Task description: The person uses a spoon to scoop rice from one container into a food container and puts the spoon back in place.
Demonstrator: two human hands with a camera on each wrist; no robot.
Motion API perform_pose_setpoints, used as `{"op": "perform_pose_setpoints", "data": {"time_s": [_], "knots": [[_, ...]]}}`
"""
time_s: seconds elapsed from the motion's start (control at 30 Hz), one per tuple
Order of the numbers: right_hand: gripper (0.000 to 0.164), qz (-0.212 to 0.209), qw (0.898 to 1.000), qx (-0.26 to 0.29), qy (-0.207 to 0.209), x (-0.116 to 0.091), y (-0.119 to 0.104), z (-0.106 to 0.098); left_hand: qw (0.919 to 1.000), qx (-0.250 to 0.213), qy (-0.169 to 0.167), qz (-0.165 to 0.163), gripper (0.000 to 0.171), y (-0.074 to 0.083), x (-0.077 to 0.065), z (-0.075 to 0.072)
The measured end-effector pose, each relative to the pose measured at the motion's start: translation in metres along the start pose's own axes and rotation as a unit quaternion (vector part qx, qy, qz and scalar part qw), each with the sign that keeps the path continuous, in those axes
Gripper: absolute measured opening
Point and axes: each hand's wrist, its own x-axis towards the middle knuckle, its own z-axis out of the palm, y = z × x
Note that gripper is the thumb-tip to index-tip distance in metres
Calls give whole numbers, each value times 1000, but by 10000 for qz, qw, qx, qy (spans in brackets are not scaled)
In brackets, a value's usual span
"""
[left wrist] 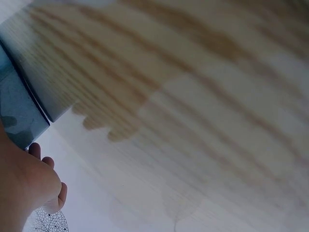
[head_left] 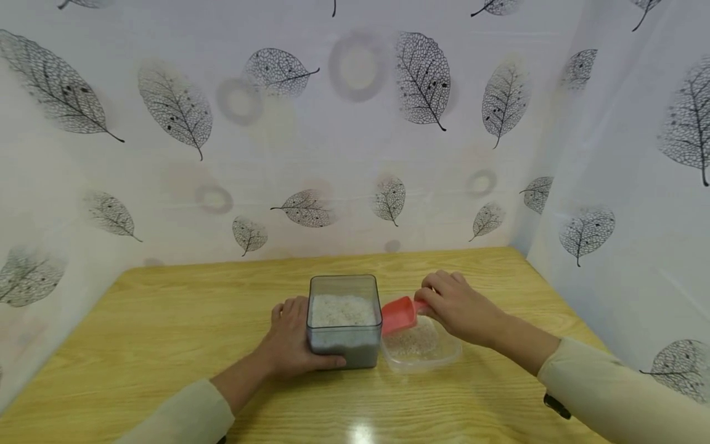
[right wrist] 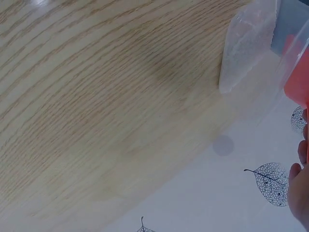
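A clear grey-tinted square container (head_left: 344, 354) filled with white rice (head_left: 342, 310) stands upright near the middle of the table. My left hand (head_left: 291, 345) holds its left side, with the thumb along the front wall. In my right hand (head_left: 457, 308) is a red scoop (head_left: 399, 313), gripped by its handle. The scoop's bowl lies over a low clear plastic tub (head_left: 421, 364) and right at the container's right wall. Rice grains (head_left: 415, 340) cover part of the tub's bottom. In the right wrist view the scoop (right wrist: 298, 82) and fingers show only at the edge.
The wood-grain table (head_left: 166, 327) spreads out on both sides of the containers. A white sheet (head_left: 355, 135) with a leaf print hangs behind the table and along its sides.
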Motion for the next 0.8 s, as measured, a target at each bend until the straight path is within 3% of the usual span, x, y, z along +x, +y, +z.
{"op": "perform_pose_setpoints", "data": {"time_s": [0.13, 0.23, 0.37, 0.5, 0.6, 0.8], "knots": [[24, -608, 9969, -501, 52, 0, 4, -9, 10000, 4, 48, 33, 114, 0, 0, -1], [25, -1191, 9882, -956, 75, 0, 7, -17, 9999, 30, 86, 46, 114, 0, 0, -1], [38, -1777, 9776, -1116, 154, -1, 5, -24, 9999, 32, 98, 48, 113, 0, 0, -2], [34, -2266, 9674, -1111, 231, -2, 0, -27, 9999, 22, 95, 46, 113, -1, -1, -2], [32, -2370, 9654, -1058, 240, -1, -4, -26, 9999, 49, 104, 34, 113, -1, -1, -2], [31, -1959, 9782, -559, 416, 1, -9, -21, 9999, -18, 115, 49, 113, -1, -1, 0]]}}
